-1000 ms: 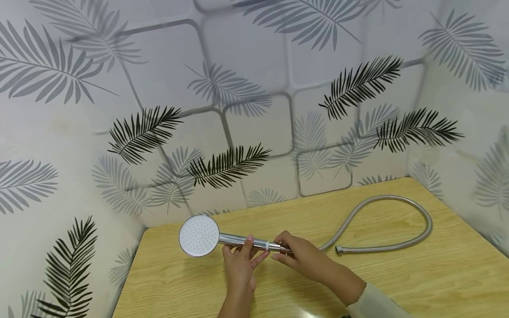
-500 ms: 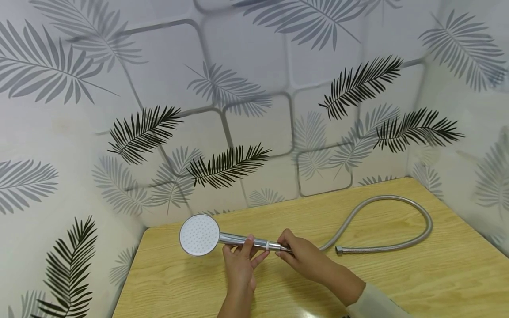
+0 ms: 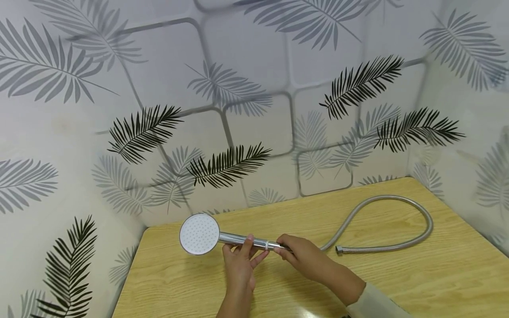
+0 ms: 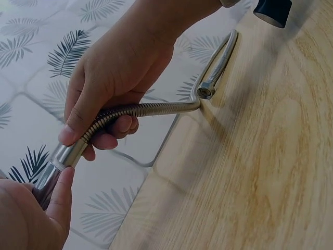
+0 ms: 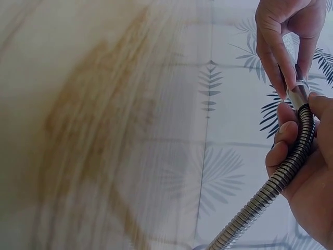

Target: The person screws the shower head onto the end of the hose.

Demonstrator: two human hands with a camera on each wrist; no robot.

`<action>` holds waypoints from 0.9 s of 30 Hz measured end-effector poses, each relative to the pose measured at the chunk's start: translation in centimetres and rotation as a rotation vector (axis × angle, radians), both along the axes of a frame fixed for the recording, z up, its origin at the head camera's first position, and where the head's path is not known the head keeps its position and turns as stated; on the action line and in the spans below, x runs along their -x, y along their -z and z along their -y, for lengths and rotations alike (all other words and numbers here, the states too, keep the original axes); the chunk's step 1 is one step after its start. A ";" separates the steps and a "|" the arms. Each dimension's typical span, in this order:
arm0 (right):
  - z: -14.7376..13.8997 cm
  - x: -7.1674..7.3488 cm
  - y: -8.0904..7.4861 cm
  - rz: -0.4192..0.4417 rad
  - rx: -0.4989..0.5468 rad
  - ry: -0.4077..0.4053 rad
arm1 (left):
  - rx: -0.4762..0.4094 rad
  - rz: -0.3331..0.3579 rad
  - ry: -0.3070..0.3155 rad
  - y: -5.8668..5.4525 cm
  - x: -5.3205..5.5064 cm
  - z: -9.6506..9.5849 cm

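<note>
A shower head (image 3: pixel 199 234) with a round white spray face and chrome handle is held above the table, its face turned to the head camera. My left hand (image 3: pixel 240 268) grips the handle near its lower end, thumb on top. Just right of it, my right hand (image 3: pixel 308 258) pinches the chrome end fitting of a ribbed metal shower hose (image 3: pixel 381 197), right where it meets the handle. In the left wrist view the hose (image 4: pixel 156 108) runs back beneath the right palm. A pale ring (image 5: pixel 299 84) shows at the joint in the right wrist view. The threads are hidden.
The hose loops over the right side of the wooden table (image 3: pixel 179 282), and its free end nut (image 3: pixel 339 250) lies on the tabletop. A wall (image 3: pixel 254 128) with leaf patterns closes off the table's back and sides.
My right hand's fingers have shifted around the hose fitting, straightening a little and then closing further along towards the handle. The left hand and shower head have stayed almost still.
</note>
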State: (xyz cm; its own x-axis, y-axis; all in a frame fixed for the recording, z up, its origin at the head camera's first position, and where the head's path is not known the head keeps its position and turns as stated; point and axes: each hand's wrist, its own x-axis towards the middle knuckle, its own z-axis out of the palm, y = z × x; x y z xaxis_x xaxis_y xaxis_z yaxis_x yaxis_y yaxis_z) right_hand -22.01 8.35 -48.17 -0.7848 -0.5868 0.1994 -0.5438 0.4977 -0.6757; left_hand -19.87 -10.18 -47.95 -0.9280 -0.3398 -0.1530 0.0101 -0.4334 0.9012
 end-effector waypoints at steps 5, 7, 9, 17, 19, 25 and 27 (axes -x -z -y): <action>0.1 0.1 -0.2 0.025 0.007 0.013 | -0.007 0.008 -0.003 -0.1 0.0 0.1; 0.2 0.1 -0.2 0.024 0.012 0.015 | -0.010 0.010 -0.007 -0.1 0.0 0.1; 0.2 0.0 -0.2 0.017 0.013 0.015 | -0.011 0.009 -0.008 -0.2 0.1 0.1; 0.2 -0.1 -0.2 -0.020 0.014 -0.003 | -0.011 -0.006 -0.002 -0.2 0.0 0.1; 0.2 -0.1 -0.3 -0.041 0.019 -0.005 | -0.010 -0.012 -0.003 -0.2 0.0 0.1; 0.2 -0.1 -0.3 -0.104 0.022 -0.008 | -0.016 -0.013 -0.011 -0.2 0.0 0.0; 0.2 -0.2 -0.3 -0.103 0.018 -0.005 | -0.017 -0.013 -0.013 -0.2 0.0 0.0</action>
State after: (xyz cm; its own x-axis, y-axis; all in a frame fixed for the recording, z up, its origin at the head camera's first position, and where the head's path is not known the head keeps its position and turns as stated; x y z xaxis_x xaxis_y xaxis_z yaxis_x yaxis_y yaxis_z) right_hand -21.85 8.15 -47.92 -0.7564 -0.5864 0.2897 -0.6136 0.4827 -0.6249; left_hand -19.91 -10.22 -47.76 -0.9255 -0.3493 -0.1464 0.0278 -0.4480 0.8936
